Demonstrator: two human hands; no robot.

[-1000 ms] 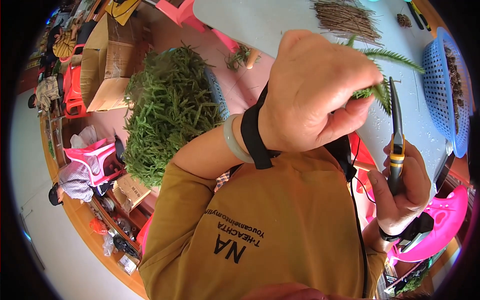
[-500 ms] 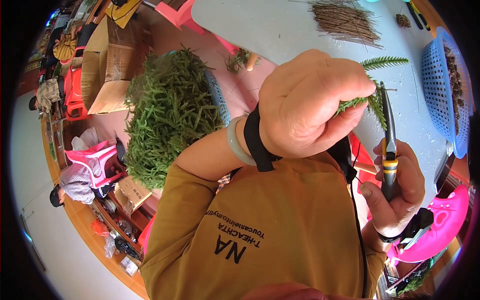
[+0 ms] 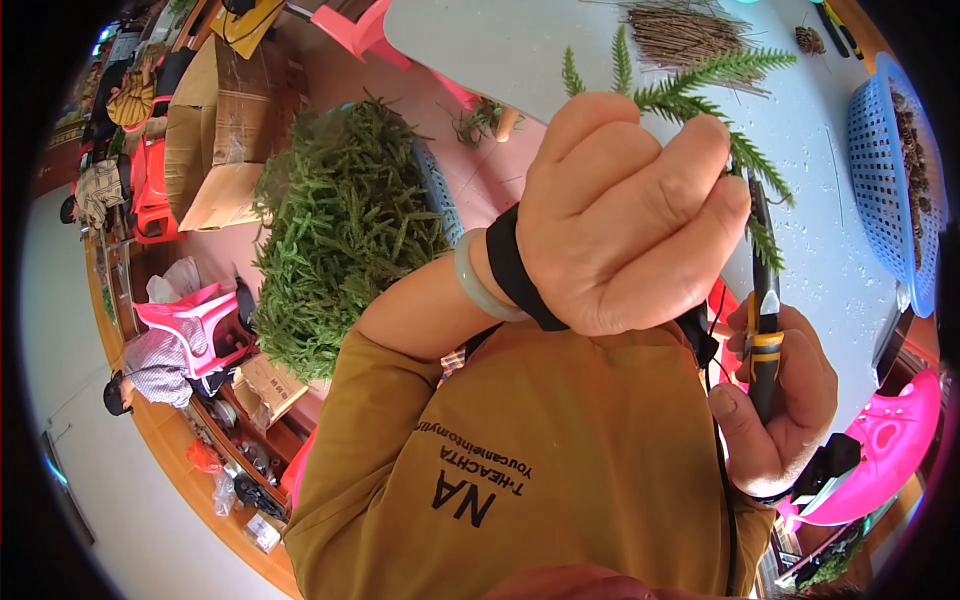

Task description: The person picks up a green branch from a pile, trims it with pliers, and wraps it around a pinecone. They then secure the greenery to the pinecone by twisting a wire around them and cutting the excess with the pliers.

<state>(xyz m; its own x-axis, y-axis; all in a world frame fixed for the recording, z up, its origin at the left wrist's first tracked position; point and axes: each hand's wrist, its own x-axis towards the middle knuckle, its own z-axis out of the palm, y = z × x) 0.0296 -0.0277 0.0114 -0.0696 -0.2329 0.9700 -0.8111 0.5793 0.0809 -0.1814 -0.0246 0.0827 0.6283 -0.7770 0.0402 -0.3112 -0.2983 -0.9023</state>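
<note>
Sprig (image 3: pixel 700 85) raised in left hand (image 3: pixel 630 220)

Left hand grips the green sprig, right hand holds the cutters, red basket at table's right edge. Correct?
Not quite. The head view shows the basket is blue, not red. The rest stands: left hand grips the green sprig, right hand holds the cutters.

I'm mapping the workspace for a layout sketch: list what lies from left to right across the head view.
pink plastic stool → cardboard box → heap of green sprigs → left hand → pliers in right hand → blue basket
</note>
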